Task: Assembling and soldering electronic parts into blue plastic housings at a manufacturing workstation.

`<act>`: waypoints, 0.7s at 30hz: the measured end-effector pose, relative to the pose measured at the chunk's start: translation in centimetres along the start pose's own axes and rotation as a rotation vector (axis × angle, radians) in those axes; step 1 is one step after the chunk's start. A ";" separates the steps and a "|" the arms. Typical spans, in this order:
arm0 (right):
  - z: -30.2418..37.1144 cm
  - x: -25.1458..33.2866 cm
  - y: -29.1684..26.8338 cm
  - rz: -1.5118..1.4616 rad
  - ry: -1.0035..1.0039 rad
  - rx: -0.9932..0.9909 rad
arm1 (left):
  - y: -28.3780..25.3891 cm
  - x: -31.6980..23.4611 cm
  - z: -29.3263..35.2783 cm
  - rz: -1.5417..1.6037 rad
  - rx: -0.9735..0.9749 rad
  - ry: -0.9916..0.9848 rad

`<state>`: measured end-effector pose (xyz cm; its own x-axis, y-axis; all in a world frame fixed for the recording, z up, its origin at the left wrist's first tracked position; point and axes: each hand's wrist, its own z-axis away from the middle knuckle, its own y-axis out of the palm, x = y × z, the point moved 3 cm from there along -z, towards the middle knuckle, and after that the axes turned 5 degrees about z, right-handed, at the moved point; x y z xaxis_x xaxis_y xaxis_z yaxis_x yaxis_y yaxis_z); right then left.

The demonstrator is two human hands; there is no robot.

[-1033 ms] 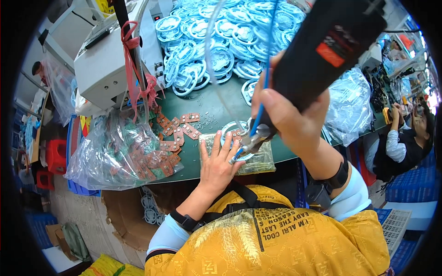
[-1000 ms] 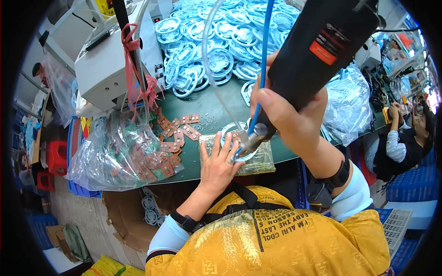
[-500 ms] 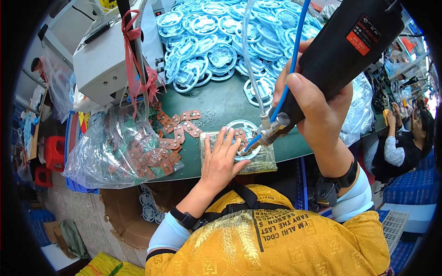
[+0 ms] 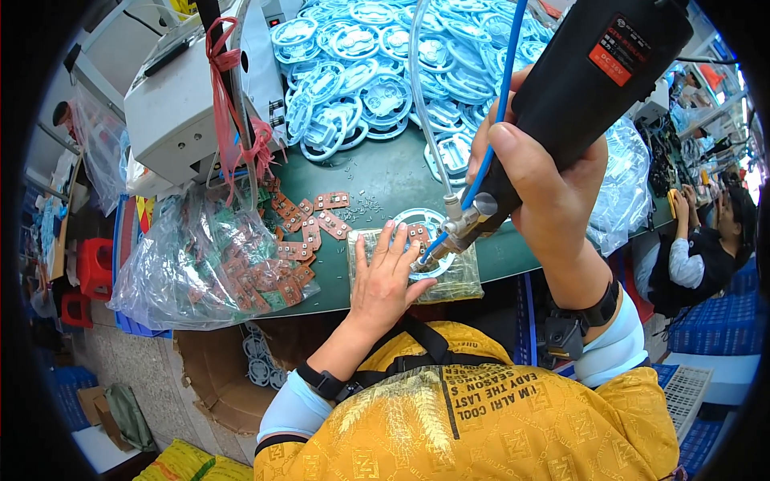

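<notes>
My right hand (image 4: pixel 553 176) is wrapped round a black electric screwdriver (image 4: pixel 597 76), tilted so that its metal nose points down and left. A clear hose and a blue hose (image 4: pixel 504 104) run along it. The tip meets a round pale-blue plastic ring part (image 4: pixel 431 215) near its lower edge. On that part sits a small reddish-brown circuit board (image 4: pixel 418 233). My left hand (image 4: pixel 383 272) lies flat with fingers stretched over the part's left side, pressing on it and partly hiding it. Beneath is a tape-wrapped block (image 4: pixel 465 280) at the table's front edge.
A big heap of pale-blue ring parts (image 4: pixel 385 96) covers the table's back. Loose circuit boards (image 4: pixel 313 232) and scattered screws (image 4: pixel 365 206) lie left of the block. A clear plastic bag (image 4: pixel 200 264) of boards and a white machine (image 4: pixel 192 104) stand left. Another person (image 4: pixel 698 248) sits far right.
My right hand and the screwdriver have shifted slightly left, and the tool stands a little steeper with its tip still at the ring part. My left hand has stayed in place.
</notes>
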<state>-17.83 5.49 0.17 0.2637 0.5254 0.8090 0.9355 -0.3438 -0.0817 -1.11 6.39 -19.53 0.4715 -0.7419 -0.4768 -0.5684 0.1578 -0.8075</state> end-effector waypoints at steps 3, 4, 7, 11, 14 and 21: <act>0.2 -0.1 0.0 0.015 -0.021 -0.014 | -0.2 0.0 0.0 -0.015 -0.010 0.004; 0.6 0.0 -0.3 0.024 -0.044 0.005 | -0.4 -0.1 -0.1 -0.026 -0.021 0.004; 1.2 0.1 -0.5 -0.003 -0.085 0.014 | -0.3 -0.4 -0.6 -0.013 -0.020 0.034; 0.6 -0.7 0.0 0.082 0.026 -0.016 | -0.1 -0.1 -0.1 -0.036 0.018 0.014; -0.8 0.5 -2.1 -0.052 0.095 -0.155 | -0.3 -0.2 0.3 -0.041 0.007 0.029; -4.9 -1.7 -8.1 0.175 -0.047 -0.336 | -1.5 1.4 -2.7 0.112 -0.051 0.152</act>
<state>-26.98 3.53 2.30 0.4303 0.4690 0.7713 0.7483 -0.6632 -0.0141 -1.41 3.36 -18.10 0.2983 -0.8117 -0.5021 -0.6470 0.2148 -0.7316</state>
